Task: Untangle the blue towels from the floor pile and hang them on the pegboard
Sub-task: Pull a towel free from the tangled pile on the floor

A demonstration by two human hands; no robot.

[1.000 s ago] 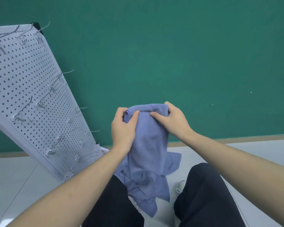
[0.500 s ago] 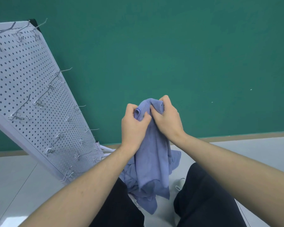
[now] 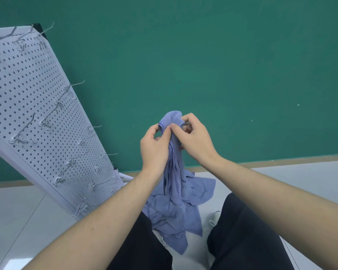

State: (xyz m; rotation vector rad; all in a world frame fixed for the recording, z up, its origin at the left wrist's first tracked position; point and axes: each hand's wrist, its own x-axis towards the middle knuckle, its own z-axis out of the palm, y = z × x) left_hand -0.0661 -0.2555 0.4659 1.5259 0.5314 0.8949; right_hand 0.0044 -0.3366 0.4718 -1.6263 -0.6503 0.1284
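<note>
We are taking the pegboard [image 3: 33,121] as our landmark. It is leaning at the left, with the wall [image 3: 203,65] standing behind it and the floor [image 3: 14,211] lying under it. Hooks [image 3: 77,84] are sticking out of its face. Right of the pegboard, our left hand [image 3: 154,149] and right hand [image 3: 193,141] are meeting, the left one nearer the board, both gripping the top of a towel [image 3: 174,172] between them. The towel is hanging down onto the pile [image 3: 176,221], which is lying on the floor right of the board's lower end, between our legs [image 3: 242,240].
</note>
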